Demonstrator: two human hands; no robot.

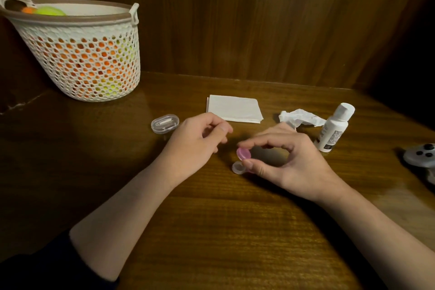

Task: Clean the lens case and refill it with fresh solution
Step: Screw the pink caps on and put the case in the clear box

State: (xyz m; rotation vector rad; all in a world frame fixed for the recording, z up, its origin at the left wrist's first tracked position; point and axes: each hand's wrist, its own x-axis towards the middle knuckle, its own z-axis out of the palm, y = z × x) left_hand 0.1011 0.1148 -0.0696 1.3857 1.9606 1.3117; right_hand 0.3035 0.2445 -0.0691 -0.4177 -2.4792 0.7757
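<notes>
- The right hand [284, 160] pinches a pink cap [243, 153] between thumb and forefinger, tilted on edge, just above the lens case [237, 168].
- The lens case sits on the wooden bench [211, 231] near its middle; one clear well is open and visible, while the other is hidden behind the thumb.
- The left hand [197, 141] rests on the bench beside the case, its fingers loosely curled and holding nothing.
- A white solution bottle [334, 128] stands capped toward the right edge, just behind the right hand.
- A crumpled tissue [299, 119] lies beside the bottle; a folded tissue stack [234, 109] lies toward the back edge.
- A small clear oval container [164, 123] sits left of the left hand.
- A perforated white basket [80, 54] occupies the back left corner.
- A grey controller [421, 158] lies at the right edge.
</notes>
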